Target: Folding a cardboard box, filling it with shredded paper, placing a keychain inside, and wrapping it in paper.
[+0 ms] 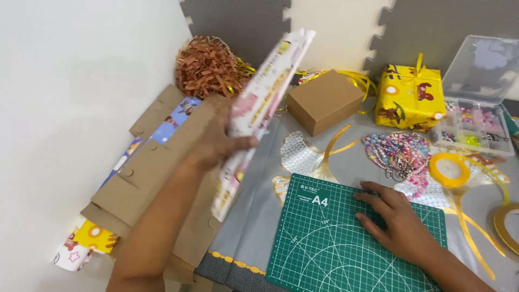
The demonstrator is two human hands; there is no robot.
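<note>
Here, the right hand (397, 224) lies flat, fingers spread, on the green cutting mat (335, 254), holding nothing | left hand (219, 141) is up and to the left, closed on a folded stack of wrapping paper (259, 111) | its long side tilts up and away | brown box (324, 101) sits farther back.

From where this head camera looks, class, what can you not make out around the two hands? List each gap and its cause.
- Folded patterned wrapping paper in the left hand: its print is motion-blurred.
- Flat brown cardboard pieces: partly hidden behind the left arm.
- Green cutting mat: lower part cut off by the frame edge, a corner covered by the right hand.
- Clear plastic bead box: contents too small to identify.
</note>
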